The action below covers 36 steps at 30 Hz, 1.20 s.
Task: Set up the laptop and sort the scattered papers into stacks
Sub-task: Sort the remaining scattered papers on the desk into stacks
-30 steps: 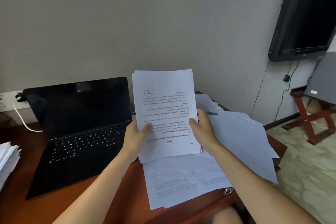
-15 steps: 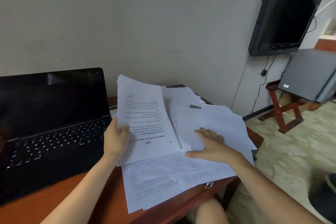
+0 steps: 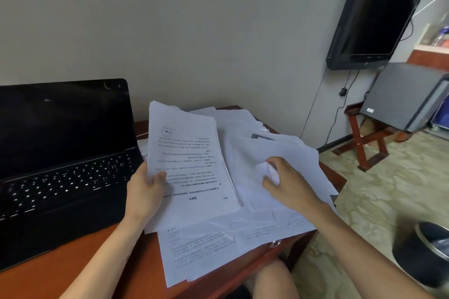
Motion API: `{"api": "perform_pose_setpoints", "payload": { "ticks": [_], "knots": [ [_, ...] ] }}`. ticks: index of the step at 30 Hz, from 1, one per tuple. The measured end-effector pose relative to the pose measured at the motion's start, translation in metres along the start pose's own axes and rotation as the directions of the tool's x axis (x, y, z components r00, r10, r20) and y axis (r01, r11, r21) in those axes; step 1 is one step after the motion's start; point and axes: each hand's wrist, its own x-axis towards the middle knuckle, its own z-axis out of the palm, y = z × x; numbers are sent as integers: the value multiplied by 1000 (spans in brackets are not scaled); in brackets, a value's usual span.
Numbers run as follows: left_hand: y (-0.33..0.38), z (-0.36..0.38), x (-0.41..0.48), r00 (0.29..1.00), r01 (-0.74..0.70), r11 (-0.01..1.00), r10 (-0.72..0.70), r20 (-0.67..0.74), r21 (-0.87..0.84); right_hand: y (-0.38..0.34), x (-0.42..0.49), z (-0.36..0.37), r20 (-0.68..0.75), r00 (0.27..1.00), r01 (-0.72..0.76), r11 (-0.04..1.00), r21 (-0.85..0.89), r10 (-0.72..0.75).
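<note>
A black laptop (image 3: 63,153) stands open with a dark screen on the left of the wooden desk (image 3: 102,257). My left hand (image 3: 145,192) grips a thick stack of printed sheets (image 3: 187,160) by its lower left edge, thumb on top, tilted above the desk. To its right lies a loose pile of scattered white papers (image 3: 274,153). My right hand (image 3: 289,182) rests on that pile with its fingers curled into a sheet, crumpling it. More printed sheets (image 3: 201,250) hang over the desk's front edge.
A black television (image 3: 374,14) hangs on the wall at right, cables trailing down. Below it a grey box (image 3: 403,94) sits on a red wooden stand (image 3: 362,143). A dark round bin (image 3: 422,250) stands on the patterned floor at lower right.
My right hand let go of the stack, dropped to the scattered pile and curled its fingers into a sheet. The stack now sits in my left hand alone, tilted left.
</note>
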Motion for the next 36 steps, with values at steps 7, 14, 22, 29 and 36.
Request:
{"api": "perform_pose_setpoints", "payload": {
  "ticks": [7, 14, 22, 29, 36],
  "knots": [
    [0, -2, -3, 1000, 25, 1000, -25, 0, 4, -10, 6, 11, -105, 994, -16, 992, -123, 3],
    [2, -3, -6, 1000, 30, 1000, -30, 4, 4, -46, 35, 24, 115, 965, -262, 883, 389, 235],
    [4, -4, -8, 999, 40, 999, -40, 8, 23, -18, 3, 19, 408, 912, -4, 995, -95, 43],
    [5, -4, -8, 1000, 22, 998, -23, 17, 60, -2, -4, 5, 317, 942, 149, 983, -106, -109],
    [2, -5, -5, 997, 61, 998, -61, 45, 12, 3, -6, 12, 15, 969, 242, 926, -291, -248]
  ]
}}
